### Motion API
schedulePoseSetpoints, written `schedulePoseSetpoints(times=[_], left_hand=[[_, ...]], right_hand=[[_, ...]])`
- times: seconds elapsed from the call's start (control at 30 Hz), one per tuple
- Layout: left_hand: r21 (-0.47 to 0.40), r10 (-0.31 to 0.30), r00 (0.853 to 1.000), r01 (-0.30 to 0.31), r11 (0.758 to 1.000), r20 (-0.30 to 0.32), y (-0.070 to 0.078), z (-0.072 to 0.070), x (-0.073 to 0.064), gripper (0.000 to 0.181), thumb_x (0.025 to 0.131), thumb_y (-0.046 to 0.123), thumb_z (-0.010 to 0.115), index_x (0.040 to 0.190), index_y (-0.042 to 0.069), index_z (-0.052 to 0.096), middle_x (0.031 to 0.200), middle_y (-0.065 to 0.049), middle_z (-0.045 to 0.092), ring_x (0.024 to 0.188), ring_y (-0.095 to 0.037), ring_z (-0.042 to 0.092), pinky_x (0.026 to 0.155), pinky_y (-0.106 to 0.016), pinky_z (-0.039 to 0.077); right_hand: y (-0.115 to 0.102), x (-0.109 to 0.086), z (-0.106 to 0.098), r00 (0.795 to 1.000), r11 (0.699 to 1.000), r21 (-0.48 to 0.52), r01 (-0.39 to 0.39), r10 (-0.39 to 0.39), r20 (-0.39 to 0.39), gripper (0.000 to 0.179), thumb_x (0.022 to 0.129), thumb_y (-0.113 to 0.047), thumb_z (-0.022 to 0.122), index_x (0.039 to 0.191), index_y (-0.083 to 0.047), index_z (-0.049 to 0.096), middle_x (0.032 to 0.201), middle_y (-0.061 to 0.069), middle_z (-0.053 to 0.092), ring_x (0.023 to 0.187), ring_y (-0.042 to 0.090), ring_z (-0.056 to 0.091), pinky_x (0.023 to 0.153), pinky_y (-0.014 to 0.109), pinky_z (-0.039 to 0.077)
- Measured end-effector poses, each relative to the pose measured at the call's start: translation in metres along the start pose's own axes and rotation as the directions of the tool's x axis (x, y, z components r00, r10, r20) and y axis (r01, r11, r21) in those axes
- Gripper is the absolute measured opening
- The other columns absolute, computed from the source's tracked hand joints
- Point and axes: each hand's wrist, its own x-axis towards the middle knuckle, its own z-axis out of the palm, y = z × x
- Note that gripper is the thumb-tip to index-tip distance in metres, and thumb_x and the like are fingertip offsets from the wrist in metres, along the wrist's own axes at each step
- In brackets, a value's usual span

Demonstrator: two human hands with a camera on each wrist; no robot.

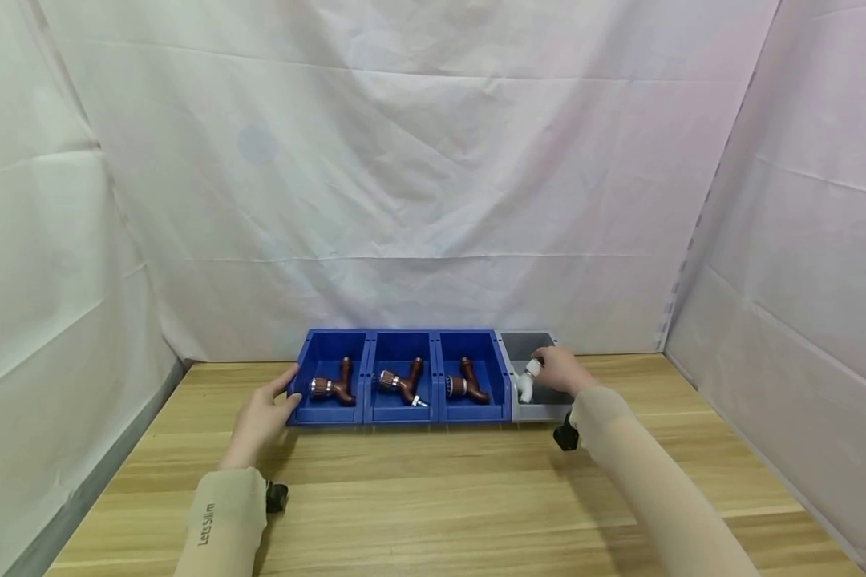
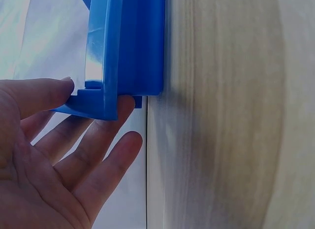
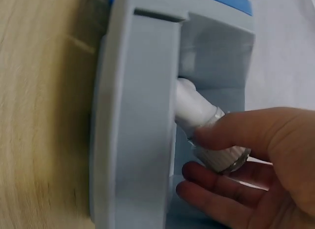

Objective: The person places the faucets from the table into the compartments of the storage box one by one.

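Observation:
At the left end of the row, my left hand [image 1: 261, 413] grips the side rim of the leftmost blue bin [image 1: 325, 414], thumb over the edge and fingers below it. In the left wrist view that rim [image 2: 110, 61] lies between thumb and fingers. My right hand [image 1: 566, 371] reaches into the grey bin [image 1: 541, 413] at the right end. It pinches a white valve [image 3: 194, 105] by its ribbed knob [image 3: 224, 157], thumb on the near side and fingers curled behind. The valve is tilted inside the bin; its lower end is hidden behind the front wall in the right wrist view.
Each blue bin holds one brown valve with a ribbed knob: left [image 1: 342, 389], middle [image 1: 406, 383] and right [image 1: 467, 385]. The bins stand side by side at the back of the wooden table [image 1: 418, 497], against a white cloth [image 1: 404, 200]. More cloth hangs at both sides.

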Motion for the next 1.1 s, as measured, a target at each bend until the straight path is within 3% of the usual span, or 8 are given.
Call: schedulePoseSetpoints(times=[0.27,0.4,0.57,0.73,0.9,1.1], left_hand=[[-0.003,0.014,1.000,-0.014,1.000,-0.005,-0.0008,0.0001,0.0006,0.056,0.100,0.018,0.053,0.152,0.016,0.033,0.148,-0.024,0.037,0.136,-0.046,0.028,0.105,-0.063,0.025],[0.001,0.021,1.000,-0.021,1.000,-0.006,-0.0019,0.0002,0.0013,0.056,0.100,0.018,0.052,0.152,0.015,0.033,0.148,-0.024,0.037,0.136,-0.046,0.028,0.104,-0.063,0.025],[0.001,0.013,1.000,-0.013,1.000,0.000,-0.0027,0.0007,0.0024,0.056,0.100,0.019,0.052,0.152,0.016,0.032,0.148,-0.024,0.036,0.136,-0.047,0.027,0.104,-0.063,0.025],[0.005,0.014,1.000,-0.014,1.000,0.001,-0.0028,0.0004,0.0026,0.056,0.100,0.020,0.052,0.152,0.016,0.033,0.148,-0.023,0.036,0.136,-0.047,0.027,0.104,-0.063,0.025],[0.015,0.017,1.000,-0.017,1.000,-0.002,-0.0029,0.0005,0.0023,0.056,0.100,0.020,0.052,0.152,0.017,0.033,0.148,-0.023,0.037,0.136,-0.047,0.028,0.104,-0.063,0.026],[-0.001,0.013,1.000,-0.013,1.000,0.004,-0.0022,-0.0002,0.0019,0.056,0.100,0.021,0.052,0.152,0.018,0.032,0.149,-0.023,0.036,0.137,-0.046,0.027,0.104,-0.063,0.025]], right_hand=[[0.0035,-0.0011,-0.0034,1.000,0.987,0.163,-0.014,0.010,0.023,0.050,0.082,-0.005,0.066,0.128,0.011,0.054,0.120,0.025,0.060,0.091,0.028,0.058,0.072,0.037,0.048],[0.0059,0.0000,-0.0042,0.998,0.972,0.231,-0.031,0.020,0.051,0.053,0.085,-0.007,0.064,0.133,0.010,0.050,0.121,0.024,0.059,0.077,0.022,0.056,0.068,0.039,0.048],[0.0078,0.0009,-0.0044,0.997,0.949,0.311,-0.045,0.025,0.068,0.053,0.087,-0.008,0.065,0.134,0.012,0.049,0.107,0.017,0.063,0.069,0.023,0.056,0.072,0.049,0.050],[0.0046,-0.0002,-0.0055,0.997,0.960,0.275,-0.050,0.032,0.067,0.052,0.088,-0.010,0.066,0.132,0.012,0.051,0.097,0.014,0.064,0.071,0.029,0.058,0.069,0.045,0.050],[0.0021,-0.0003,-0.0059,0.998,0.981,0.189,-0.045,0.035,0.056,0.048,0.087,-0.011,0.067,0.127,0.011,0.055,0.109,0.020,0.063,0.074,0.024,0.057,0.066,0.035,0.048],[0.0009,0.0001,-0.0069,0.998,0.991,0.132,-0.034,0.027,0.054,0.047,0.087,-0.011,0.066,0.126,0.013,0.055,0.117,0.026,0.061,0.083,0.023,0.059,0.074,0.040,0.051]])
